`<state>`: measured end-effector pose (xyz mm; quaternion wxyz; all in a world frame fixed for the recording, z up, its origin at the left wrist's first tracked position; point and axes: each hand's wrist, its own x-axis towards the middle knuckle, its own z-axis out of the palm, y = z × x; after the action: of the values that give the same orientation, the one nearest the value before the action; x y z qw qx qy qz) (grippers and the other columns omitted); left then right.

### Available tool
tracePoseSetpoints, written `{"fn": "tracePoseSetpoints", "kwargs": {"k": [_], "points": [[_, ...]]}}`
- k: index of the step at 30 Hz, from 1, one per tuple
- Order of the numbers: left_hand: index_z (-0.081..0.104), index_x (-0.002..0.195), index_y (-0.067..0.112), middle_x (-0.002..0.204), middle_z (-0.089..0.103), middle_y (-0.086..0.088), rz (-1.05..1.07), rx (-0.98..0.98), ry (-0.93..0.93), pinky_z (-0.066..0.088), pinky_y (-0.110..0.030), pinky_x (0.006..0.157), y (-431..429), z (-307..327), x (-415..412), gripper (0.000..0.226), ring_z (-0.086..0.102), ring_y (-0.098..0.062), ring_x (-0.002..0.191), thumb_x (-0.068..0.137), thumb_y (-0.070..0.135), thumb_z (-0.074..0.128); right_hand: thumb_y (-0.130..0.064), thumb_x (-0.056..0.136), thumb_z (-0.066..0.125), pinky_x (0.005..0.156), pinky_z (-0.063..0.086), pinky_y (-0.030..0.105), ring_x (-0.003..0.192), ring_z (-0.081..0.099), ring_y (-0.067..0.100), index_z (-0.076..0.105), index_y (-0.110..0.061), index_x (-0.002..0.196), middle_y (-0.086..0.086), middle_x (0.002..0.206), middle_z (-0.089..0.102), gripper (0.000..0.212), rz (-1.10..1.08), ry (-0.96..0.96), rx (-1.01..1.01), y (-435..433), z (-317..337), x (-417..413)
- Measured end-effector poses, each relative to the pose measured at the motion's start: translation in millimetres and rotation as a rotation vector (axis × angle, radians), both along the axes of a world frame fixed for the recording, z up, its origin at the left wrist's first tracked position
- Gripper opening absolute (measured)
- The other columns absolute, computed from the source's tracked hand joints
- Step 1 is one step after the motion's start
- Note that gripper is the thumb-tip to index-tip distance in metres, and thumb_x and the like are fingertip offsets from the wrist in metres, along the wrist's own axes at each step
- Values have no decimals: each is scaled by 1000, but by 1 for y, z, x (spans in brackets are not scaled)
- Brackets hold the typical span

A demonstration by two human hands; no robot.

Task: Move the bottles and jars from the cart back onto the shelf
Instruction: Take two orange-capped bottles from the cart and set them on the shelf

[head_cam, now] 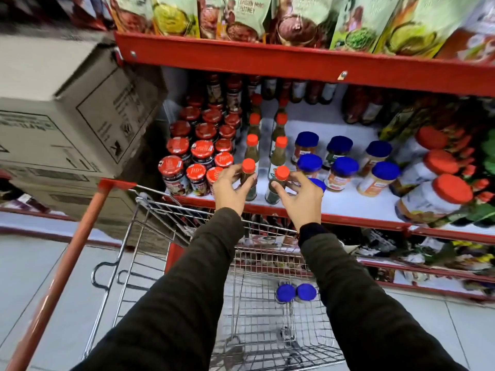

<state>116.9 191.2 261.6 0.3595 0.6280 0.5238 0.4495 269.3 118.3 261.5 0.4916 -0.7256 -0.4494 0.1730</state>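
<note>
Two dark green sauce bottles with orange caps stand at the front of the white shelf point(356, 202). My left hand point(232, 189) is wrapped around the left bottle point(248, 178). My right hand point(300, 195) grips the right bottle point(278, 184). Both bottles stand upright at the front of two rows of like bottles point(280, 145). Down in the wire cart point(187, 253), two blue-capped jars point(296, 292) stand side by side between my forearms.
Red-lidded jam jars point(199, 153) crowd the shelf left of my hands. Blue-capped jars point(344, 167) and big orange-lidded jars point(439, 194) fill the right. A red upper shelf edge point(267, 60) overhangs. Cardboard boxes point(67, 108) are stacked at left beside the cart's orange handle point(67, 263).
</note>
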Motion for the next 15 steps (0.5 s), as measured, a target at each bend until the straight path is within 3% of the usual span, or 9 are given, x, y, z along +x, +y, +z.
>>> {"fn": "tracePoseSetpoints", "kwargs": {"k": [4,7,9,12,13,15], "points": [[71,113,12,110,65,4,-5,-34,14,52,-27,94,3,-9,3,32,63,-12,98,84,23,79,-42,83,80,91,62,43,103,74,15,70,-26,107,-4,106,78,31,-24,-33,-54,6,-6,2],[70,117,10,118,69,-3,14,-34,18,54,-31,97,4,-14,3,36,66,-18,105,86,25,78,-39,84,81,95,61,39,103,73,14,71,-23,109,-3,108,79,32,-36,-52,-67,9,-8,2],[68,119,11,120,69,-6,12,-18,50,52,-25,96,5,-17,4,37,66,-21,109,87,27,76,-36,85,81,96,59,36,104,72,13,71,-21,111,-2,110,79,32,-37,-65,-77,11,-8,1],[67,122,10,121,68,-11,-9,-7,54,42,2,82,5,-20,7,39,64,-23,111,87,25,75,-31,86,80,99,57,33,112,71,17,69,-18,120,1,119,76,38,-21,-77,-91,11,-9,-2],[66,125,10,123,66,-12,-22,-16,37,41,5,81,4,-21,8,42,64,-24,113,88,25,75,-29,87,79,101,57,35,116,70,18,67,-18,125,3,124,74,42,-12,-68,-100,9,-10,-3],[59,136,13,133,62,-10,-44,-46,7,48,-7,94,-1,-25,8,49,60,-24,124,91,27,71,-28,90,76,103,56,41,123,67,22,60,-17,136,7,135,68,50,6,-23,-108,1,-12,-6]]}}
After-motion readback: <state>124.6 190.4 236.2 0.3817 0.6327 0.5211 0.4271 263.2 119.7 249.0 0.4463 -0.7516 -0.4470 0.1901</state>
